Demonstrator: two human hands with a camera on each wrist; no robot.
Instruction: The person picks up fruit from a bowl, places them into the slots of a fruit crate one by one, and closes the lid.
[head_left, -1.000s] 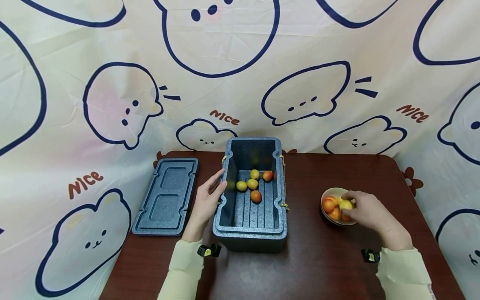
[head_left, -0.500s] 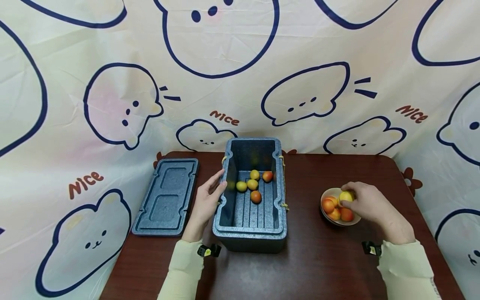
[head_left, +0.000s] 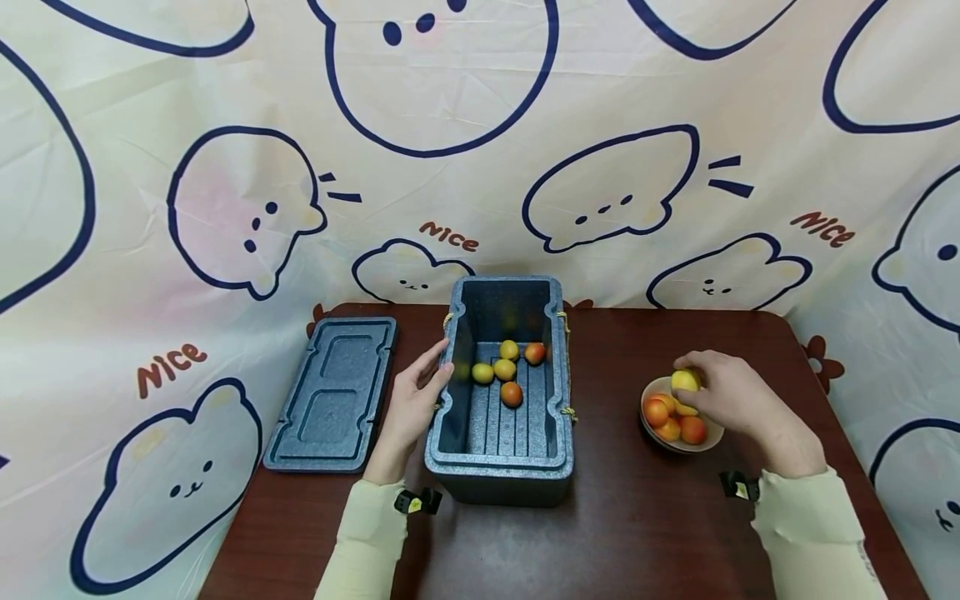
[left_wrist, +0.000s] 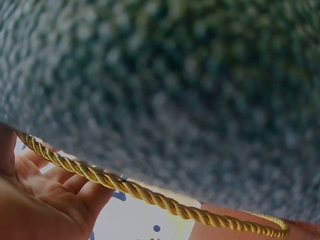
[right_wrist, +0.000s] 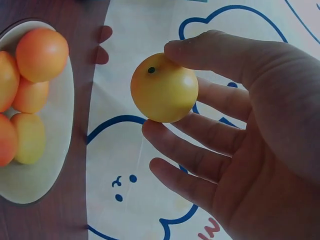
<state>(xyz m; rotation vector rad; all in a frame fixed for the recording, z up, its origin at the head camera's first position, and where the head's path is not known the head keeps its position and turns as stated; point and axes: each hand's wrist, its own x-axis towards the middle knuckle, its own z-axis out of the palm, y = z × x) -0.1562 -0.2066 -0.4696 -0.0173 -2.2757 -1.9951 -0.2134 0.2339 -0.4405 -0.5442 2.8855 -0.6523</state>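
Observation:
In the head view my right hand (head_left: 731,393) is just above a small bowl (head_left: 712,437) of orange, red and yellow fruits. It pinches a small round yellow fruit (right_wrist: 164,90) between thumb and fingers, held clear of the bowl in the right wrist view. A blue-grey foam box (head_left: 498,468) stands open in the middle, with several small yellow and orange-red fruits (head_left: 512,394) on its ribbed floor. My left hand (head_left: 408,410) rests against the box's left side with fingers extended. Close up, a twisted gold rope (left_wrist: 150,196) crosses in front of that palm.
The matching blue-grey lid (head_left: 333,396) lies flat left of the box. Dark brown table (head_left: 615,517) surface lies between box and bowl. A cartoon-printed cloth (head_left: 450,192) hangs behind the table and at both sides.
My right hand has picked a yellow fruit out of the bowl and lifted it slightly up and to the left. The left hand and box have stayed put.

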